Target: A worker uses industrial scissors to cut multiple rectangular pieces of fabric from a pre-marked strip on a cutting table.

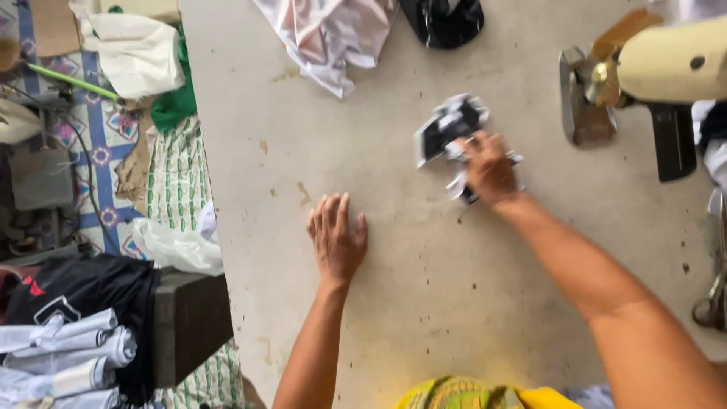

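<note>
My right hand rests on a small pile of black-and-white fabric pieces on the grey table top, fingers curled over them. The pieces look blurred. My left hand lies flat on the bare table, fingers together and pointing away from me, holding nothing. It sits about a hand's width to the left of the fabric pieces.
A cream sewing machine head stands at the table's right. White cloth and black cloth lie at the far edge. Left of the table lie bags, green fabric and folded black-and-white garments.
</note>
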